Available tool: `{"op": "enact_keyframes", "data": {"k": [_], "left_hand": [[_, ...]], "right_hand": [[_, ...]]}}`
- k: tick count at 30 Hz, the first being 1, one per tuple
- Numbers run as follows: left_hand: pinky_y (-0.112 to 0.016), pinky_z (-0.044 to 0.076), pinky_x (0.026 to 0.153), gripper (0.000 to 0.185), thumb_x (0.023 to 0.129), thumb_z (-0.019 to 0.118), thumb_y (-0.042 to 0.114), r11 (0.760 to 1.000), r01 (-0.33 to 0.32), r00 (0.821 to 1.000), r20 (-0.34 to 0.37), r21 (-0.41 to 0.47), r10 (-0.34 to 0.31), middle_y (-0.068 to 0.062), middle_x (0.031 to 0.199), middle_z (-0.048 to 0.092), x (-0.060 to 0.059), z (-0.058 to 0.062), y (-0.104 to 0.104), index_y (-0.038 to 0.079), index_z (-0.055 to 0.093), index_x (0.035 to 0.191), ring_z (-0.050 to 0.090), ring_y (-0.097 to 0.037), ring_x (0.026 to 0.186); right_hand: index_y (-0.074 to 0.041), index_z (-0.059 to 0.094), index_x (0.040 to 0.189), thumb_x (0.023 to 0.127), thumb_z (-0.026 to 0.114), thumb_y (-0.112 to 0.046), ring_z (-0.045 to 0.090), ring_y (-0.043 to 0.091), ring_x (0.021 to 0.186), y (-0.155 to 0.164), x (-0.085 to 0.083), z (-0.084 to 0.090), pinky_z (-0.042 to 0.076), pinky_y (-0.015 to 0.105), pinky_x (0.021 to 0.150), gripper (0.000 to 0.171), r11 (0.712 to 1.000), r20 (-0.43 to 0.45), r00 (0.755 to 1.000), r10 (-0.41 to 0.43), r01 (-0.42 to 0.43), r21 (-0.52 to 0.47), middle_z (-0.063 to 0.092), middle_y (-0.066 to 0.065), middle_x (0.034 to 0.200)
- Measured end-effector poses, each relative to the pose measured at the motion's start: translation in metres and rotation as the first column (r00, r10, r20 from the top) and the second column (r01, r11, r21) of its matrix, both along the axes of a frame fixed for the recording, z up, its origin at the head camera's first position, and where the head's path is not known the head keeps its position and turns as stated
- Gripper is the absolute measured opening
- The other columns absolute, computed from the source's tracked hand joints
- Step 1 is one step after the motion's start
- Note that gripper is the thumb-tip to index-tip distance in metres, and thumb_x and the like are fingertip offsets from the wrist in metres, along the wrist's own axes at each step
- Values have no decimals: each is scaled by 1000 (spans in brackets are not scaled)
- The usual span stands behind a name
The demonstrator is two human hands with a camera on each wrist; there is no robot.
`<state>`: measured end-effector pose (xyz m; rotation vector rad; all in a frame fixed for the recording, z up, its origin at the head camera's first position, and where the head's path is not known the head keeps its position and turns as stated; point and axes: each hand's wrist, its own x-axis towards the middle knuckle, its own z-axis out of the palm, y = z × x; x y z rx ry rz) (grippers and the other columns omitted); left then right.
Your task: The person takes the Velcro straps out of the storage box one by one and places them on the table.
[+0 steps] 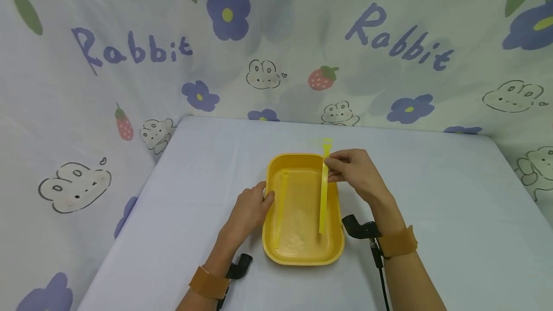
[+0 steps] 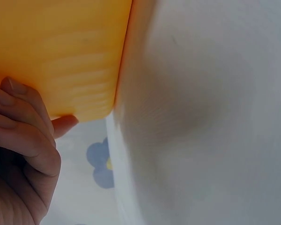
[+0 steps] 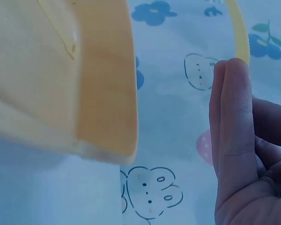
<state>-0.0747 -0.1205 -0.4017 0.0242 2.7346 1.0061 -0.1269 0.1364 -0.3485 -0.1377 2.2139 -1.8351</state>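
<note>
The right hand (image 1: pixel 354 169) pinches a yellow strip (image 1: pixel 323 200) near its far end, long axis running near-far over the yellow tray (image 1: pixel 302 253); the left hand (image 1: pixel 250 210) grips the tray's left rim.

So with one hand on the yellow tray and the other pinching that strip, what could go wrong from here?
The right hand pinches the long yellow strip only near its upper end, so the free lower end could swing or slip out of the pinch. The left hand holds the yellow tray at just one rim; a tug on the strip might slide or tip it. A second strip lies inside and could get knocked.
</note>
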Motion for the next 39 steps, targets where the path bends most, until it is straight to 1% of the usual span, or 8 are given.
{"op": "enact_keyframes", "data": {"k": [4,9,16,24,27,32,39], "left_hand": [[-28,46,56,42,103,49,24,1000,-10,1000,8,-5,10,-3,71,56,-1,0,-1,-4,52,134,53,-15,57],[-28,46,54,42,103,49,25,1000,-5,1000,17,8,5,-3,68,55,-2,2,-1,-4,52,133,52,-15,56],[-28,46,53,43,103,49,25,1000,-17,1000,21,23,16,-3,66,54,-2,2,1,-4,52,134,52,-15,54],[-28,44,50,41,103,48,23,999,4,999,-34,39,-3,-3,63,53,-1,2,1,-7,54,130,50,-14,50],[-28,44,50,40,103,48,23,999,8,999,-39,38,-6,-3,63,53,-1,2,0,-7,54,130,50,-14,50],[-28,45,52,42,104,48,23,1000,10,1000,-20,29,-10,-3,66,55,-1,0,-2,-7,52,133,51,-14,53],[-29,46,53,41,104,49,24,999,11,1000,-16,33,-10,-2,67,56,0,2,-2,-5,54,131,52,-15,54]], "right_hand": [[18,57,121,99,59,-7,68,17,77,9,0,-1,56,30,75,33,1000,13,1000,-27,27,-1,64,23,101],[17,58,121,99,59,-8,68,16,76,19,2,-2,56,29,73,33,997,0,998,-69,69,40,65,22,98],[17,57,124,99,60,-10,68,15,74,31,3,-3,56,28,73,37,995,15,998,-65,64,78,64,21,97],[19,55,124,99,60,-11,68,15,72,40,3,-7,56,28,72,39,992,59,996,-71,65,108,65,18,94],[19,55,124,99,60,-12,68,15,72,43,3,-11,56,27,72,40,990,69,995,-74,65,127,65,18,95],[19,54,125,99,60,-12,67,14,72,55,2,-22,56,27,72,41,987,83,994,-74,61,149,64,18,94],[20,53,124,100,57,-11,67,14,71,67,4,-39,56,27,71,40,982,138,988,-74,48,182,64,15,90]]}}
